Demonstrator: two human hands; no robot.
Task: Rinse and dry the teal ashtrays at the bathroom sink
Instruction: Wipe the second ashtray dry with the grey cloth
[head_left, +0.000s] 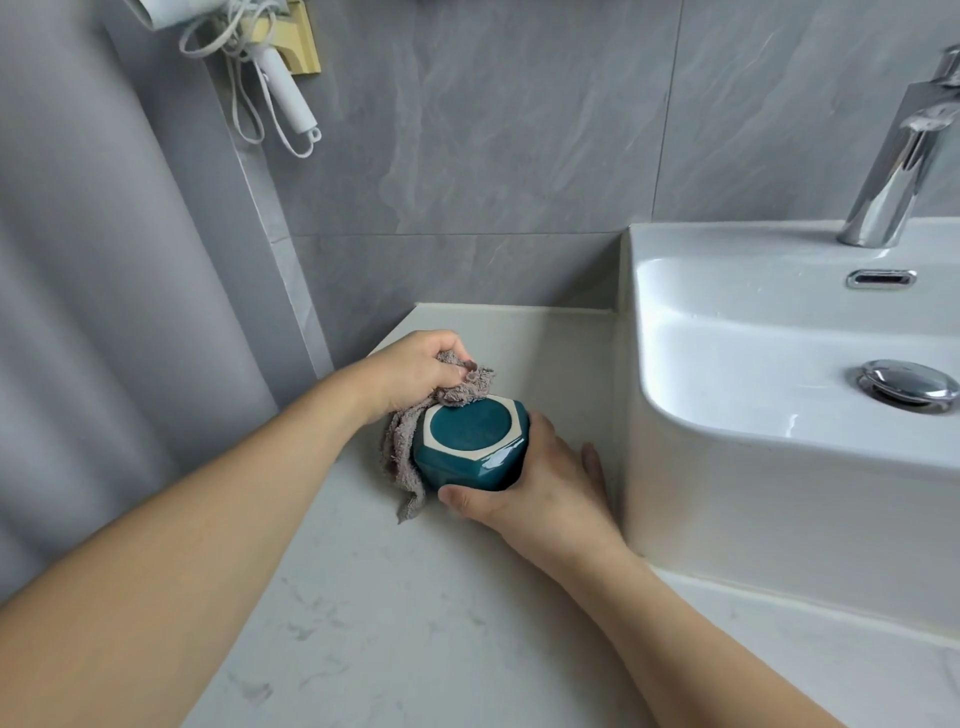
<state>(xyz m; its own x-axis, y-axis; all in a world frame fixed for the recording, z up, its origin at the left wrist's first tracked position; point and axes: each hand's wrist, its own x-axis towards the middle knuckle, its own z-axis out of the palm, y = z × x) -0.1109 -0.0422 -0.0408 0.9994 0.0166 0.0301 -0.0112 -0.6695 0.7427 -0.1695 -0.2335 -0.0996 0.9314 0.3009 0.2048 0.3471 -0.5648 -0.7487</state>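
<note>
A teal hexagonal ashtray (470, 444) is held upside down above the counter, its base with a pale unglazed ring facing up. My right hand (540, 486) grips it from the right and below, thumb on its near side. My left hand (415, 371) is closed on a bunched grey-brown cloth (408, 452), which presses against the ashtray's far-left edge and hangs down its left side. Only this one ashtray is in view.
The pale marble counter (415, 623) runs from the near edge to the grey tiled wall. A white basin (753, 395) with a chrome drain plug (906, 384) and chrome tap (898, 166) stands at the right. A white hair dryer (280, 78) with cord hangs at top left.
</note>
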